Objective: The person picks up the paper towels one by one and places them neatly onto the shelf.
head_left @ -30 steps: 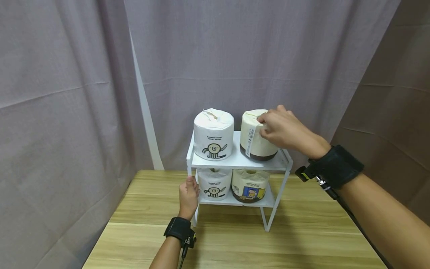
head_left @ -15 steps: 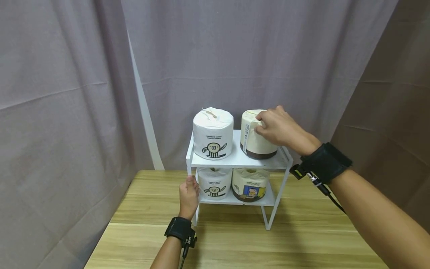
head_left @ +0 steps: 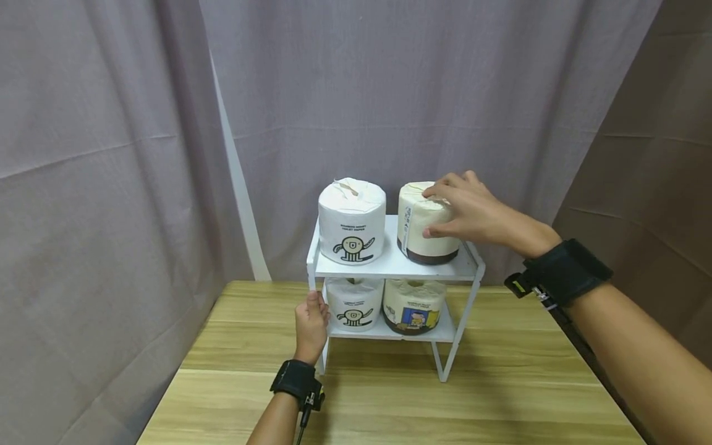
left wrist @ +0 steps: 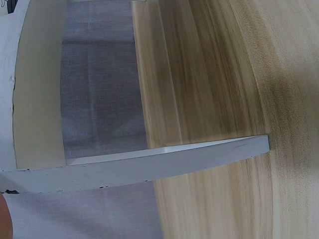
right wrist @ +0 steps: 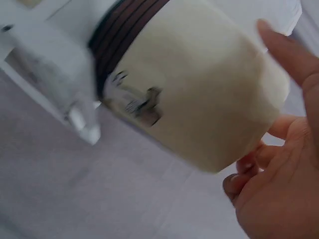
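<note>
A white two-tier rack [head_left: 389, 269] carries wrapped toilet paper rolls. On its upper tier, the cream toilet paper roll [head_left: 419, 225] with a dark base band stands at right, its pale label strip facing front-left. My right hand [head_left: 467, 207] is at that roll, fingers bent loosely over its top and thumb spread straight along its side. Between palm and roll there is a gap in the right wrist view. My left hand [head_left: 310, 321] grips the rack's front left leg; only a sliver of finger [left wrist: 4, 219] shows in the left wrist view.
Beside the cream roll stands a white toilet paper roll [head_left: 352, 216] with a cartoon figure. The lower tier holds another white roll [head_left: 355, 309] and another cream roll [head_left: 414, 306]. The rack stands on a wooden table [head_left: 250, 346], with grey curtains [head_left: 473, 80] behind.
The cream roll has turned slightly, its label strip shifting left. My right hand has loosened, with the thumb moving down away from the fingers. The left hand stays on the rack leg.
</note>
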A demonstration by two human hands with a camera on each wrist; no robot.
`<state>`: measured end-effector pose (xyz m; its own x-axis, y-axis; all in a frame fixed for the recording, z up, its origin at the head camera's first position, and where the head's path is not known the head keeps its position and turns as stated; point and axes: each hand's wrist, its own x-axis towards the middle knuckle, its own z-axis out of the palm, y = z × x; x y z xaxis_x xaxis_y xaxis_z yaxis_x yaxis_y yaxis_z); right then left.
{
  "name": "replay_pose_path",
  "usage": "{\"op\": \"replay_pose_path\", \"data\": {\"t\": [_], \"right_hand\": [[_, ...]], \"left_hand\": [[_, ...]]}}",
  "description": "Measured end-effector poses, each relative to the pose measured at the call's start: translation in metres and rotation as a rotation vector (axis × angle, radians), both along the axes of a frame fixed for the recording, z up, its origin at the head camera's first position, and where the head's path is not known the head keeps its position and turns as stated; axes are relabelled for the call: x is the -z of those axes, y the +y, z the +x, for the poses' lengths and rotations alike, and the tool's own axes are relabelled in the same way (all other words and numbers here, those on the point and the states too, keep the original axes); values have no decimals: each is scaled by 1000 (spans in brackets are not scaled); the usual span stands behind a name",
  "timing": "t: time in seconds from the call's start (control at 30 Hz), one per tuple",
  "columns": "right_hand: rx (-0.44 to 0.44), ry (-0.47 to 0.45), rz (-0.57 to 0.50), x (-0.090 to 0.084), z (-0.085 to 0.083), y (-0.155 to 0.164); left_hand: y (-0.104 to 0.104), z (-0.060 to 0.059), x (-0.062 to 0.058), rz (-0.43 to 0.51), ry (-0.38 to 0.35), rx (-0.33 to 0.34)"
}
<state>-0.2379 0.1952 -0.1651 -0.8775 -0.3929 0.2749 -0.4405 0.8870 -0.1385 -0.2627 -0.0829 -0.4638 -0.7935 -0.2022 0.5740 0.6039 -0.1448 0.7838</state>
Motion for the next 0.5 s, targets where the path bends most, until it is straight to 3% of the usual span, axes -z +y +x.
{"op": "replay_pose_path", "data": {"t": [0.27,0.5], "right_hand": [[-101,-29,-109,5,-9,30],[-188,-99,-138,7,-11,43]], "left_hand": [[-6,2,2,14,15,6],[-10,1,3,25,19,13]]}}
